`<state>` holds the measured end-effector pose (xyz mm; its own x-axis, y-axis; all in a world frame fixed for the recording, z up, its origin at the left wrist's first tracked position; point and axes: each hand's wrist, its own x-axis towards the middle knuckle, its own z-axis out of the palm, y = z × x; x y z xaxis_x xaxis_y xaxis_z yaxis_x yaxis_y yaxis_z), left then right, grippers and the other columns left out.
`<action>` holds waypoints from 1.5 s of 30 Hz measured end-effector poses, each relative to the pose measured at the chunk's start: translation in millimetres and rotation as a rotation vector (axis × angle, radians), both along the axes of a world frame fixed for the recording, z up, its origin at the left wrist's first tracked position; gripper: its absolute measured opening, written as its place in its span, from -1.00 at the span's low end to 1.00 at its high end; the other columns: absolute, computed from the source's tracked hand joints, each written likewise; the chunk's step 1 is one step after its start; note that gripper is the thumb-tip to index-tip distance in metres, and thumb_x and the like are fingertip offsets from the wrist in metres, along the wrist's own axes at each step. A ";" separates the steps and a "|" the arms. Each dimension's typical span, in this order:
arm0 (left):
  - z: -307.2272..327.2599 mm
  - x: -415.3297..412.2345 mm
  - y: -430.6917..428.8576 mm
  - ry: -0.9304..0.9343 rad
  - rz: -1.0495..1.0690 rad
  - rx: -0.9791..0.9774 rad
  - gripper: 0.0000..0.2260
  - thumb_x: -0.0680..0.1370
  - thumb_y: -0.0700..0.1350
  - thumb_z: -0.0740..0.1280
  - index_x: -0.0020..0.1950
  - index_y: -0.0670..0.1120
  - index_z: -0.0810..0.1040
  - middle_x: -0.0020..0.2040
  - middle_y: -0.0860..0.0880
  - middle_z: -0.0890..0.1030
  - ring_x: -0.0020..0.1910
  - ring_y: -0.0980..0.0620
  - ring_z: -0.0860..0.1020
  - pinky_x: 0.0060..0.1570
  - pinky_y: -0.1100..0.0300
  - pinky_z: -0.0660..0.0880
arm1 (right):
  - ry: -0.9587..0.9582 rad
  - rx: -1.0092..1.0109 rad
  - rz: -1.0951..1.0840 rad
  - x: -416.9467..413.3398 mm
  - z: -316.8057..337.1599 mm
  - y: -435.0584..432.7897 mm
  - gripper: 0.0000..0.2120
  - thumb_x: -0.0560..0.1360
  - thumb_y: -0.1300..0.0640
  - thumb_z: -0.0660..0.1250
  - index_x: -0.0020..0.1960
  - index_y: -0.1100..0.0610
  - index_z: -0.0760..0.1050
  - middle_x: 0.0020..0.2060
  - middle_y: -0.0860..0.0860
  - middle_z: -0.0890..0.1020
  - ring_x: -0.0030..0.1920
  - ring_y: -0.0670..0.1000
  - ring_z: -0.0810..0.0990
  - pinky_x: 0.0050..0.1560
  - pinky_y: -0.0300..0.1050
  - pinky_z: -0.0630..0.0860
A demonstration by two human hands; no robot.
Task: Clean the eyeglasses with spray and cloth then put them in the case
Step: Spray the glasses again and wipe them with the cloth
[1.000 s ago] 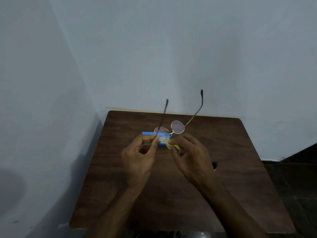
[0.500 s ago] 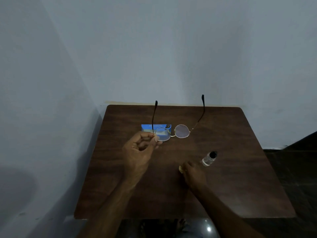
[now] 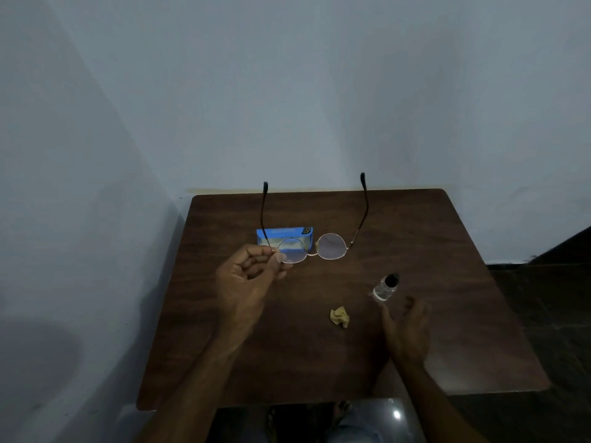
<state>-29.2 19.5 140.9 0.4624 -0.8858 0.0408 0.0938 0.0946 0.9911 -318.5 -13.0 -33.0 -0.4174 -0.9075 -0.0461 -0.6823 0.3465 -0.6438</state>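
Near the middle of the frame I see the left hand (image 3: 246,276) raised above a dark wooden table (image 3: 447,330). It pinches the eyeglasses (image 3: 331,246) between thumb and forefinger at the outer edge of one round lens. The thumb tip covers the lower corner of that lens. Both temples are unfolded and point away from me, and their dark tips show against the pale wall (image 3: 287,91). I cannot tell how high the frame is held above the tabletop.

A blue case (image 3: 287,233) lies behind the pinched lens, slightly above centre, and part of it is seen only through the glass. Its printing is too small to read.

At the lower right, the right hand (image 3: 407,327) is blurred. Its fingers look loose and spread, and it grasps nothing. Just above its fingertips sits a small clear spray bottle (image 3: 385,287) with a black cap, leaning toward the upper right. I cannot make out whether the fingers touch it.

Between the two hands, a crumpled yellowish cloth (image 3: 340,317) lies on the table, apart from both.

Both forearms are cut off by the bottom edge. Below the table's near edge, dim shapes and one bright glint are too dark to identify.
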 end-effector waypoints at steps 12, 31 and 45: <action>6.4 -11.7 -4.7 -0.018 -0.048 0.038 -0.91 0.53 -0.36 0.48 0.02 -0.25 0.67 -0.15 -0.15 0.77 -0.17 -0.08 0.78 -0.18 0.20 0.69 | -0.344 -0.017 0.245 7.1 3.3 -55.9 -0.65 0.64 0.07 0.39 0.37 0.08 0.40 0.17 0.10 0.62 0.15 0.20 0.64 0.10 -0.02 0.57; 18.6 22.5 -13.0 -0.022 0.035 0.054 -0.78 0.44 -0.08 0.50 0.03 -0.15 0.69 -0.10 -0.14 0.78 -0.11 -0.15 0.77 -0.14 0.11 0.72 | -1.911 0.178 0.675 89.9 166.0 -27.2 -0.19 0.46 0.11 0.49 0.63 -0.10 0.25 -0.13 0.22 0.57 -0.43 0.04 0.58 -0.48 -0.15 0.57; 15.6 30.8 -15.4 -0.067 0.058 0.081 -0.75 0.42 -0.03 0.49 0.04 -0.10 0.69 -0.09 -0.10 0.78 -0.11 -0.09 0.78 -0.10 0.02 0.71 | -2.221 0.273 0.649 107.8 174.1 -30.4 -0.46 0.71 0.08 0.25 0.63 -0.06 0.17 -0.13 0.14 0.49 -0.40 -0.02 0.55 -0.50 -0.18 0.56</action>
